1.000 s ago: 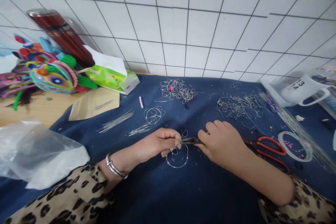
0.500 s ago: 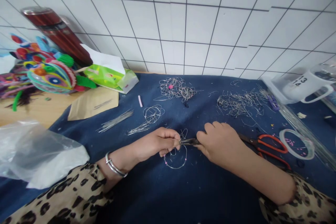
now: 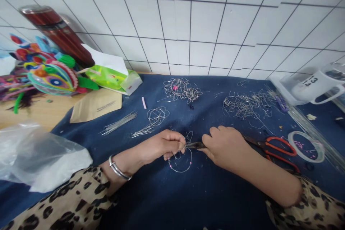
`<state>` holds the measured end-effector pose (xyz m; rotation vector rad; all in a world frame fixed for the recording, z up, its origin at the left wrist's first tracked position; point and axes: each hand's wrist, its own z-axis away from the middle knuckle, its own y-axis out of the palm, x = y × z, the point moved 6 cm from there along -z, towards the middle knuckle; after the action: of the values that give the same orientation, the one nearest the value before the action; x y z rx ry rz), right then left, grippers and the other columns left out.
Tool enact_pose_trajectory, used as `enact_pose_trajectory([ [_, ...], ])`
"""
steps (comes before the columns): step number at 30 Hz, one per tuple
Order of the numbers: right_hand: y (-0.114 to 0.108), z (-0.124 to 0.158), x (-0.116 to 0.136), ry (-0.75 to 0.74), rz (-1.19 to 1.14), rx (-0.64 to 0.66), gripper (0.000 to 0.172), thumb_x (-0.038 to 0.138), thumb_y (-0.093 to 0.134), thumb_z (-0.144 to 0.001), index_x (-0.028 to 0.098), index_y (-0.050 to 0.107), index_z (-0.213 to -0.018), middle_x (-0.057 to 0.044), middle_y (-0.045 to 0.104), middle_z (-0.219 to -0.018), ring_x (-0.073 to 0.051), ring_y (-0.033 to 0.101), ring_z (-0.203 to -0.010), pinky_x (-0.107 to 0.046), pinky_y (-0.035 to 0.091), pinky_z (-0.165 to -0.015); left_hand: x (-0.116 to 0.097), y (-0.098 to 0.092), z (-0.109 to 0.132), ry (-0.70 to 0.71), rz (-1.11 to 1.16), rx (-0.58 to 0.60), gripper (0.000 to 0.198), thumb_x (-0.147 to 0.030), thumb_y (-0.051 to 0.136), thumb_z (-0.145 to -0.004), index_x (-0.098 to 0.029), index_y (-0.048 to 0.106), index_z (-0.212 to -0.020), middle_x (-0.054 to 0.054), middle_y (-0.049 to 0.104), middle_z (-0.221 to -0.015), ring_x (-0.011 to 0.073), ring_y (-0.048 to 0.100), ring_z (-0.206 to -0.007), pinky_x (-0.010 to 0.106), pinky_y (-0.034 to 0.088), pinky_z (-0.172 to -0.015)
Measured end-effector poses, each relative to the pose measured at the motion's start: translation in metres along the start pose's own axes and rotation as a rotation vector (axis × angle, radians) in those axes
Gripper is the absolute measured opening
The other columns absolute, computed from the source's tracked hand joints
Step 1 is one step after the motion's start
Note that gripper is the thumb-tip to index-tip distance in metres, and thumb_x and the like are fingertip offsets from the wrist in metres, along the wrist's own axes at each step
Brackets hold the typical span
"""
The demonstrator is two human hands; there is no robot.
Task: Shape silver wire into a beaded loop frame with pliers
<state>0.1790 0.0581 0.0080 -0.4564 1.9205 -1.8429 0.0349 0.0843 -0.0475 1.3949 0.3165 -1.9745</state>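
Between thumb and fingers, my left hand point(image 3: 168, 144) pinches a thin silver wire piece point(image 3: 181, 171) bent into loops, with a few small pink beads on its lower curve. My right hand point(image 3: 223, 147) is closed round a pair of pliers point(image 3: 195, 145), its grips hidden in the palm. The pliers' jaws point left and meet the wire right at my left fingertips. Small wire loops stick up above the jaws. Behind my left hand lie a round looped wire shape point(image 3: 158, 116) and a bundle of short wires point(image 3: 142, 130).
Red-handled scissors point(image 3: 280, 146) lie beside my right forearm, near a round dish point(image 3: 319, 156) of pink beads. Tangled wire point(image 3: 246, 105) and looped wire pieces point(image 3: 178, 90) lie farther back. Straight wires point(image 3: 120, 123) and a plastic bag point(image 3: 45, 158) are leftward; a white mug point(image 3: 318, 84) stands right.
Both hands stay nearly still, with the pliers on the wire at the same spot. The view has shifted only slightly.
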Motion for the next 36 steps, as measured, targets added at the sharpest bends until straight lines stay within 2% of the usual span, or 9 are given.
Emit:
enact_pose_trajectory([
  [8, 0.003, -0.001, -0.002, -0.014, 0.008, 0.006, 0.027, 0.042, 0.046, -0.083, 0.019, 0.055, -0.072, -0.004, 0.054, -0.068, -0.016, 0.045, -0.063, -0.027, 0.016, -0.053, 0.0, 0.001, -0.001, -0.016, -0.041, -0.011, 0.012, -0.014, 0.049, -0.076, -0.012, 0.06, -0.073, -0.006, 0.042, -0.048, 0.0042, 0.034, -0.038, 0.016, 0.026, -0.039],
  [25, -0.005, -0.001, -0.005, -0.001, -0.012, -0.015, 0.028, 0.044, 0.044, -0.084, 0.02, 0.053, -0.072, -0.004, 0.051, -0.071, -0.018, 0.045, -0.068, -0.029, 0.021, -0.058, -0.002, 0.001, 0.0, 0.007, -0.03, -0.02, 0.012, -0.019, 0.05, -0.078, -0.012, 0.059, -0.074, -0.005, 0.043, -0.052, 0.0048, 0.035, -0.041, 0.017, 0.028, -0.041],
  [36, -0.006, 0.001, 0.0, 0.008, 0.031, -0.041, 0.021, 0.037, 0.05, -0.08, 0.019, 0.055, -0.071, -0.005, 0.051, -0.07, -0.018, 0.044, -0.067, -0.03, 0.02, -0.058, 0.0, 0.0, -0.001, 0.011, -0.016, -0.035, 0.013, -0.018, 0.05, -0.078, -0.012, 0.061, -0.075, -0.005, 0.043, -0.051, 0.004, 0.033, -0.039, 0.016, 0.028, -0.04],
])
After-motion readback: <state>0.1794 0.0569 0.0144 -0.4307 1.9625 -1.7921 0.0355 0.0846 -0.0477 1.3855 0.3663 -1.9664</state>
